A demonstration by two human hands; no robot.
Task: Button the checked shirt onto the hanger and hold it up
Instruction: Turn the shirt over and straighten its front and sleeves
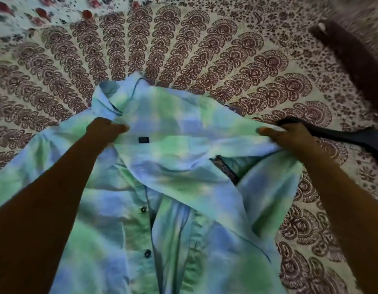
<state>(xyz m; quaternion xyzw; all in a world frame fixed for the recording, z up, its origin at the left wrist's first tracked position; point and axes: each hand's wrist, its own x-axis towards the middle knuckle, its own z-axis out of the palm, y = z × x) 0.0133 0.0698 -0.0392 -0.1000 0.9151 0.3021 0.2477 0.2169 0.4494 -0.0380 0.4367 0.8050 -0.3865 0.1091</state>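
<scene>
The checked shirt (pixel 162 166), pale green and blue with dark buttons, lies spread on a patterned bedsheet (pixel 183 49), its front open below. My left hand (pixel 105 130) grips the fabric near the collar at the left. At the right shoulder of the shirt my right hand (pixel 287 136) pinches the cloth. A dark hanger (pixel 358 139) lies on the sheet just right of that hand, one end tucked behind my fingers; I cannot tell whether the hand holds it too.
A dark brown furry object (pixel 349 52) lies at the upper right of the bed. A second floral cloth (pixel 45 13) covers the far left corner. The sheet stretches bare beyond the collar.
</scene>
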